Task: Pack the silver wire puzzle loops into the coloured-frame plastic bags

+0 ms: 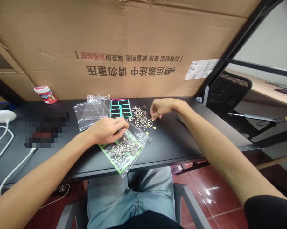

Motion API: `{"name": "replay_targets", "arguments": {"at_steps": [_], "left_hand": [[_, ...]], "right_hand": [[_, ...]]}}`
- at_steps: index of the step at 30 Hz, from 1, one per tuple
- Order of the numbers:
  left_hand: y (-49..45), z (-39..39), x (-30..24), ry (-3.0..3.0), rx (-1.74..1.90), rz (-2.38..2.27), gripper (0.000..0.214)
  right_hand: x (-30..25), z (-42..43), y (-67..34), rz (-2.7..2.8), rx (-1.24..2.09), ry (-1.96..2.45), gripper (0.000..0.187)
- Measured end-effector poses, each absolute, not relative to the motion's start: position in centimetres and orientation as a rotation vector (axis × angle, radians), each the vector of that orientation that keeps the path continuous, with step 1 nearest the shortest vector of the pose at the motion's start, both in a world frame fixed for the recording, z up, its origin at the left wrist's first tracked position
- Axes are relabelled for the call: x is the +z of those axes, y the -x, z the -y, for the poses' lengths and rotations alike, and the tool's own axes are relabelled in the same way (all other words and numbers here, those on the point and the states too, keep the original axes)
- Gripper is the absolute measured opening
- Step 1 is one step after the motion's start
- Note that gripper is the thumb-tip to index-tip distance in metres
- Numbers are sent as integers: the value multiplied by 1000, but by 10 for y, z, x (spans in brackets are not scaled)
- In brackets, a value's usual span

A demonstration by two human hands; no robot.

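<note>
My left hand (pixel 111 130) is closed on the upper edge of a clear plastic bag (pixel 141 137), near the table's front edge. Inside the bag lie several bent silver metal rings (pixel 124 149) and a green-bordered sheet (pixel 121 171). My right hand (pixel 159 109) pinches at the right side of a loose pile of silver metal rings (pixel 140 118). A thin piece of metal shows at its fingertips, looking like one of these rings. Small yellow discs (pixel 154 128) lie beside the pile. Behind the left hand is a sheet of black labels with a turquoise border (pixel 121 108).
Another clear plastic bag (pixel 92 111) lies crumpled at the back left. A red-and-white canister (pixel 45 94) leans by the cardboard wall (pixel 134 38). White cables (pixel 17 173) run along the left side. A small metal object (pixel 181 120) sits partly under my right forearm.
</note>
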State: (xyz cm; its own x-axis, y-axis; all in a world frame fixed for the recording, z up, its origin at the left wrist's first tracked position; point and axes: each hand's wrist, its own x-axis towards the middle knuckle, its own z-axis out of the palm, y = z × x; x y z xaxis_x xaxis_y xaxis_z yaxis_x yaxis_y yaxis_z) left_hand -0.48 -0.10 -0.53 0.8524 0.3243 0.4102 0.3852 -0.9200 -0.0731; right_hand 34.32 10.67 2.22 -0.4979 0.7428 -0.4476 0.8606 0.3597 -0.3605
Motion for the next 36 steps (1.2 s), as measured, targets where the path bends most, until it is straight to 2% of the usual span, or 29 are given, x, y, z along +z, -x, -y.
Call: {"name": "replay_targets", "arguments": {"at_steps": [3,13,22,24,28,31,36], "left_hand": [[5,1,-6,2876,-607,542,11],[5,2,-5,2865,-578,532,14],[6,3,-6,2851,-611,504,12],[6,3,-6,2859,-616,499,12],[6,4,-5,2855,-616,507,12],[7,5,-5,2844,-615,513,12],[6,5,-3,2811,-706,464,11]], "right_hand": [[24,-110,-346,-2423,-899,-1400,34],[26,-96,-340,-2435,-618,-1386,25],[17,-90,-339,-2516,-520,-1417,17],[15,-89,-345,-2553,-623,-1440,18],[14,-83,-354,-2664,-1159,-1484,32],[12,-76,-349,-2875,-1396,-1646,43],[16,-46,-304,-3072,-1764,-1826,38]]}}
